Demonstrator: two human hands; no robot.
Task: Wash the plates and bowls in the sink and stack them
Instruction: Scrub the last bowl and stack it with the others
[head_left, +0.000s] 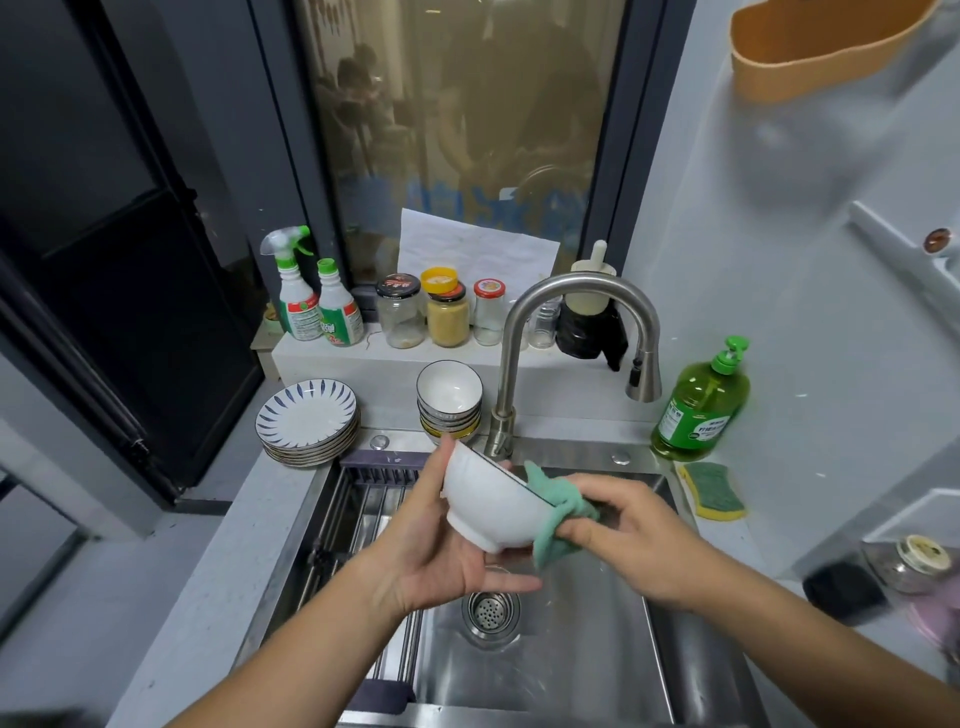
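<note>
Above the sink (571, 670), where drips would land, the left hand (441, 551) clasps a white bowl (491, 501) tipped sideways in its grip so the right hand (639, 540), its grip pinching a green cloth (548, 525), can wipe the rim.

Home kitchen, washing-up corner: steel sink (571, 665) with gooseneck tap (524, 332), detergent bottle (698, 405), scouring sponge (717, 491), stacked plates (307, 422) and bowls (449, 402), jars (447, 312) on window ledge.

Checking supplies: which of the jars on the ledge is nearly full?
The yellow-topped jar, filled with yellowish powder; the black-lidded jar and red-lidded jar beside it look almost empty.
</note>
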